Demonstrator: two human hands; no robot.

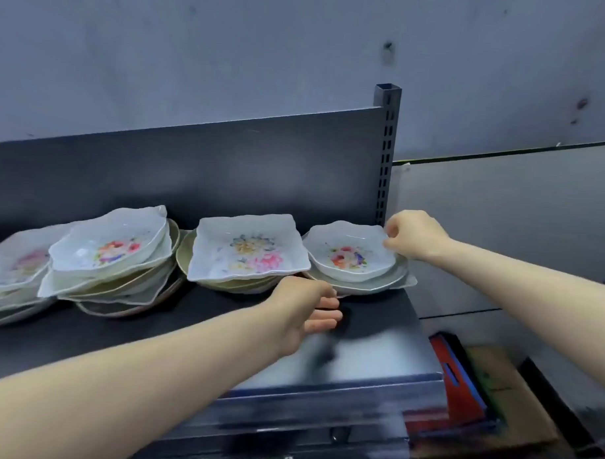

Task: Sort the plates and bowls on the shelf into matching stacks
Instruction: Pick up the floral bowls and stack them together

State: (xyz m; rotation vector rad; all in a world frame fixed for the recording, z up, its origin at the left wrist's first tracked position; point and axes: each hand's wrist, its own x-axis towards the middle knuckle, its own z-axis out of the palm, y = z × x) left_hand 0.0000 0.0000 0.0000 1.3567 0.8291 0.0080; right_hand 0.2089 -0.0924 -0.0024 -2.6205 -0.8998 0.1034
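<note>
On the dark shelf (202,322) stand several mixed piles of white flowered dishes. At the right end a small wavy bowl (348,253) sits on top of wider plates (378,283). My right hand (414,235) pinches that bowl's right rim. A square flowered bowl (249,249) tops the middle pile of greenish round plates (185,259). My left hand (308,308) hovers just in front of the middle and right piles with loosely curled fingers, holding nothing. Further left, another wavy bowl (112,245) tilts on an untidy heap, and more flowered plates (15,267) lie at the far left.
A dark back panel (193,163) and a slotted upright post (386,146) close off the shelf behind and at the right. Below the shelf's right end lie a red and blue box (457,382) and cardboard (508,394). A grey wall rises behind.
</note>
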